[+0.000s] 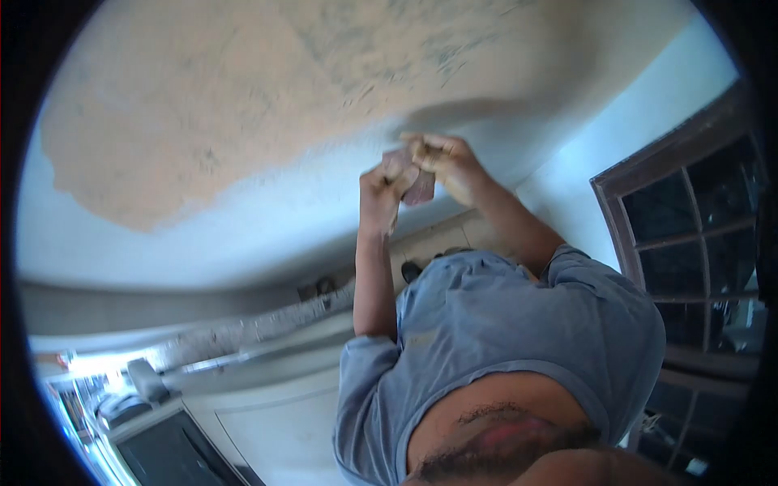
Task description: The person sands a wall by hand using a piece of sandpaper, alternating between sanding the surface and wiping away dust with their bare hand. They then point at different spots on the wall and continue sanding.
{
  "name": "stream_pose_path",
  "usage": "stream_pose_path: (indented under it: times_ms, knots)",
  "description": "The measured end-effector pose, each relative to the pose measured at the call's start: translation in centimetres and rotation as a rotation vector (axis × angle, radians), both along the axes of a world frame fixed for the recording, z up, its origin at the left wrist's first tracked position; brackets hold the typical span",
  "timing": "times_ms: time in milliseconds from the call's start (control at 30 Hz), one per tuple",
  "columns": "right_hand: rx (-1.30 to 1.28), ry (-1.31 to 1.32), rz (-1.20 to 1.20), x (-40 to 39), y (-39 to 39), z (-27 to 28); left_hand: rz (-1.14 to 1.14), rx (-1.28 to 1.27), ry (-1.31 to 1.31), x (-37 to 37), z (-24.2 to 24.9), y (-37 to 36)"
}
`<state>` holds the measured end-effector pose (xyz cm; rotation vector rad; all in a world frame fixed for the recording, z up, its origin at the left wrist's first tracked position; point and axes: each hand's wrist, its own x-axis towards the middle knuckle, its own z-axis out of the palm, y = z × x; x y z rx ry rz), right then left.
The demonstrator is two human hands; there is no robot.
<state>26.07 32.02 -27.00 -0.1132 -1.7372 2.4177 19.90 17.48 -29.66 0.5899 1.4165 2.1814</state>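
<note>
A small pinkish-brown piece point(419, 189), perhaps a folded sheet or cloth, is held up between my two hands in front of the wall. My left hand point(378, 197) is closed on its left side, with the thumb and fingers pinching it. From the right, my right hand point(455, 168) grips its upper edge with bent fingers. Pale yellowish residue marks the fingers of both hands. The hands are close together; fingers partly hide the piece, so its full shape cannot be made out.
The wall point(243, 105) has a large peach-beige patch with greenish marks beside pale blue-white paint. A dark-framed window point(697, 219) stands at the right. At lower left are a ledge point(219, 340) and a dark-paneled cabinet point(174, 449) with items on top.
</note>
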Motion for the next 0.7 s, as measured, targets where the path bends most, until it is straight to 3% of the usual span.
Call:
stream_pose_path:
  times_ms: [133, 200, 267, 400, 533, 567, 633, 700]
  knots:
    - [-0.127, -0.028, 0.067, 0.8, 0.7, 2.6, -0.054, 0.225, -0.187, 0.6, 0.5, 0.6]
    - [0.04, -0.002, 0.054, 0.7, 1.1, 2.7, -0.09, 0.296, -0.276, 0.9, 1.6, 0.2]
    - [0.033, 0.011, 0.036, 0.9, 1.3, 2.6, -0.202, 0.465, -0.415, 1.1, 2.0, -0.1]
    - [0.105, 0.027, -0.036, 1.0, 2.4, 1.6, -0.268, 0.559, -0.544, 1.1, 1.6, 0.5]
    - [0.109, 0.013, -0.049, 1.5, 3.0, 1.2, -0.064, 0.228, -0.251, 2.1, 0.1, 1.7]
    - [0.219, 0.008, -0.091, 1.8, 3.0, 1.5, -0.003, 0.092, -0.132, 2.0, 0.0, 1.8]
    - [0.307, 0.034, -0.099, 1.6, 3.4, 1.1, 0.143, 0.066, -0.095, 1.2, 1.8, 0.9]
    - [0.331, 0.133, -0.231, 1.6, 4.2, -0.5, 0.74, -0.041, 0.448, -1.0, 4.2, -1.5]
